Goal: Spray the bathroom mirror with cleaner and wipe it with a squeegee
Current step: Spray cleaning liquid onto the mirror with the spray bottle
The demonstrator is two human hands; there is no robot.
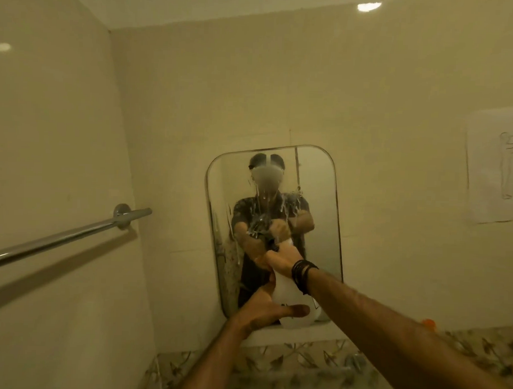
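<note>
A rounded wall mirror (315,214) hangs straight ahead, with wet foam streaks running down its middle. A white spray bottle (288,291) is raised in front of its lower half, nozzle pointing at the glass. My right hand (280,260), dark bands at the wrist, grips the bottle's neck and trigger. My left hand (264,309) cups the bottle's base from below. The mirror shows a person holding the bottle. No squeegee is in view.
A chrome towel bar (67,235) juts from the left wall at chest height. A patterned tile ledge (316,362) runs below the mirror, with an orange object (428,323) by my right forearm. A paper sheet (497,165) is stuck to the right wall.
</note>
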